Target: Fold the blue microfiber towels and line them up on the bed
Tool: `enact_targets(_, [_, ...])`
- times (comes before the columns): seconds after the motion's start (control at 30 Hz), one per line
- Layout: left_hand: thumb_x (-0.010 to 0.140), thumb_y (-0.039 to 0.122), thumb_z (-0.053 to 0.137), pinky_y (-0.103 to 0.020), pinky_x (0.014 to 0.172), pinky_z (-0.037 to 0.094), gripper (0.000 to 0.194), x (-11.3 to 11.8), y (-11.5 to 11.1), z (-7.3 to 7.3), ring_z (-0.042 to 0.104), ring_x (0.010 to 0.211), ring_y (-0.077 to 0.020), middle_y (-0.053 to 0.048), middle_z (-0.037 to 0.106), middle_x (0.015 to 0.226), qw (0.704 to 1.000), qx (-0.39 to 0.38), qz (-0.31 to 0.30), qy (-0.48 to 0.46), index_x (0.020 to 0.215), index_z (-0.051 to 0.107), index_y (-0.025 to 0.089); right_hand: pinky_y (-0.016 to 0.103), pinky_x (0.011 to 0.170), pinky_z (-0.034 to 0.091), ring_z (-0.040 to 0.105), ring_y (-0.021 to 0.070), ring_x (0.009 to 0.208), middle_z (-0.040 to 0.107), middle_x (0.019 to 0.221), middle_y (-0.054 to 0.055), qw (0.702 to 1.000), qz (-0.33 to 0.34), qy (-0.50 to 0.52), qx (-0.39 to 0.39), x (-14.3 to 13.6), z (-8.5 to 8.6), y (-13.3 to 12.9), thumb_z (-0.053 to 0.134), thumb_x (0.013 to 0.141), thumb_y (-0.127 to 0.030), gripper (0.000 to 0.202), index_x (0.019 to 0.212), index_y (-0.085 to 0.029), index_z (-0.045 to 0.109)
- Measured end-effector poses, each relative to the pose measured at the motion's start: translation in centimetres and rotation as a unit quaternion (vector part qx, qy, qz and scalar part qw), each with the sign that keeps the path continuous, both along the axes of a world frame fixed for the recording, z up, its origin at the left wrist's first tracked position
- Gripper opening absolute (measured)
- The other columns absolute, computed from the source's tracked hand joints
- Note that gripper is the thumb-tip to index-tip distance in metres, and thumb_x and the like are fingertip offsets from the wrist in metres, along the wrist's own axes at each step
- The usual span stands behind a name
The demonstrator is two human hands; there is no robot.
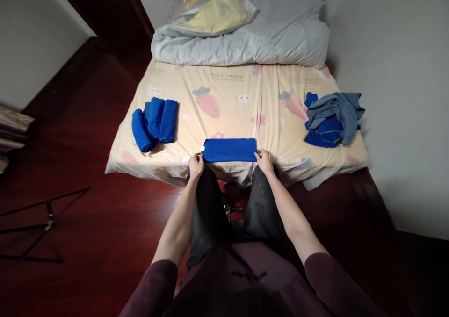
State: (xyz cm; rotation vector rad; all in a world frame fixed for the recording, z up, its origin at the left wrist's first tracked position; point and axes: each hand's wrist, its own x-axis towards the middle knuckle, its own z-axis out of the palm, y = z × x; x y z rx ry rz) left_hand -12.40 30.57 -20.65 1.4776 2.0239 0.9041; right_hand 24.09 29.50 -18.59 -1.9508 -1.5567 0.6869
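Note:
A blue towel (230, 150), folded into a long flat rectangle, lies at the front edge of the bed. My left hand (196, 165) pinches its near left corner, just below a small white tag. At the opposite end, the near right corner sits between the thumb and fingers of my right hand (264, 160). Several rolled blue towels (168, 120) rest side by side on the bed to the left. To the right is a loose heap of cloths, with a grey-blue cloth (329, 109) lying over a crumpled blue cloth (322, 133).
The bed (238, 109) has a cream sheet printed with carrots and rabbits. A grey quilt (280, 32) and a yellow pillow (220, 13) are at its far end. Black tripod legs (49, 223) stand on the dark red floor at left; a wall (396, 97) borders the right.

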Motion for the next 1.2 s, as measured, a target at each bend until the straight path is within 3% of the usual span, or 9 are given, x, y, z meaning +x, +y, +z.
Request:
enact_targets(0.23, [0.097, 0.040, 0.052, -0.044, 0.097, 0.055, 0.032, -0.1, -0.3, -0.1, 0.072, 0.097, -0.0295, -0.017, 0.075, 0.101, 1.000, 0.027, -0.012, -0.003, 0.105, 0.071, 0.016, 0.042, 0.095, 0.058, 0.071, 0.0257, 0.093, 0.076, 0.099, 0.008, 0.999, -0.007, 0.031, 0.031, -0.1, -0.5, 0.1, 0.066, 0.094, -0.029, 0.023, 0.116, -0.023, 0.070])
enact_targets(0.37, [0.096, 0.033, 0.055, -0.047, 0.108, 0.052, 0.024, -0.1, -0.9, 0.5, 0.067, 0.113, -0.0302, -0.018, 0.068, 0.117, 0.997, 0.069, -0.021, 0.008, 0.109, 0.070, 0.018, 0.041, 0.098, 0.057, 0.069, 0.0251, 0.097, 0.072, 0.113, 0.012, 0.996, 0.013, 0.008, 0.083, -0.3, -0.3, -0.2, 0.064, 0.092, -0.024, 0.021, 0.112, -0.020, 0.070])
enact_targets(0.53, [0.093, 0.014, 0.047, -0.049, 0.123, 0.042, 0.036, 0.4, -1.2, 1.1, 0.056, 0.137, -0.0275, -0.014, 0.065, 0.138, 0.987, 0.106, -0.121, 0.029, 0.118, 0.072, 0.021, 0.042, 0.112, 0.051, 0.063, 0.0273, 0.119, 0.066, 0.123, 0.013, 0.987, 0.082, -0.040, 0.131, -0.4, 0.4, -0.8, 0.056, 0.093, -0.016, 0.024, 0.108, -0.022, 0.074])
enact_targets(0.63, [0.093, 0.011, 0.042, -0.051, 0.126, 0.039, 0.043, 0.6, -1.1, 0.9, 0.054, 0.142, -0.0255, -0.012, 0.067, 0.141, 0.981, 0.100, -0.166, 0.015, 0.120, 0.074, 0.020, 0.044, 0.116, 0.048, 0.061, 0.0270, 0.123, 0.068, 0.123, 0.012, 0.981, 0.122, -0.047, 0.144, -0.5, 0.5, -0.9, 0.050, 0.095, -0.012, 0.032, 0.108, -0.023, 0.077])
enact_targets(0.8, [0.099, 0.024, 0.047, -0.050, 0.128, 0.036, 0.040, 0.7, -1.1, 0.8, 0.051, 0.148, -0.0277, -0.015, 0.063, 0.148, 0.980, 0.071, -0.184, 0.004, 0.131, 0.070, 0.017, 0.048, 0.118, 0.047, 0.062, 0.0282, 0.125, 0.072, 0.126, 0.014, 0.979, 0.144, -0.039, 0.142, -0.7, 0.0, -0.7, 0.056, 0.099, -0.025, 0.029, 0.118, -0.020, 0.077])
enact_targets(0.93, [0.091, 0.041, 0.069, -0.052, 0.128, 0.035, 0.056, 0.5, -1.1, 0.8, 0.046, 0.151, -0.0320, -0.016, 0.056, 0.156, 0.979, 0.045, -0.196, 0.013, 0.142, 0.062, 0.019, 0.052, 0.121, 0.044, 0.058, 0.0310, 0.134, 0.068, 0.138, 0.014, 0.978, 0.163, -0.049, 0.118, -0.7, -0.5, -0.6, 0.074, 0.089, -0.033, 0.042, 0.129, -0.020, 0.074])
enact_targets(1.03, [0.083, 0.029, 0.073, -0.051, 0.129, 0.034, 0.067, 0.3, -0.9, 0.5, 0.044, 0.153, -0.0316, -0.015, 0.053, 0.158, 0.976, 0.044, -0.211, 0.019, 0.147, 0.058, 0.020, 0.052, 0.123, 0.042, 0.055, 0.0308, 0.138, 0.064, 0.145, 0.013, 0.976, 0.181, -0.063, 0.106, -0.5, -0.7, -0.5, 0.076, 0.082, -0.023, 0.054, 0.136, -0.019, 0.070])
enact_targets(1.2, [0.075, 0.007, 0.060, -0.051, 0.129, 0.035, 0.074, 0.4, -0.8, 0.1, 0.047, 0.151, -0.0314, -0.014, 0.054, 0.158, 0.979, 0.050, -0.196, 0.023, 0.148, 0.058, 0.018, 0.049, 0.124, 0.042, 0.055, 0.0282, 0.139, 0.064, 0.146, 0.011, 0.976, 0.181, -0.072, 0.100, -0.4, -0.6, -0.4, 0.061, 0.082, -0.007, 0.058, 0.138, -0.018, 0.068])
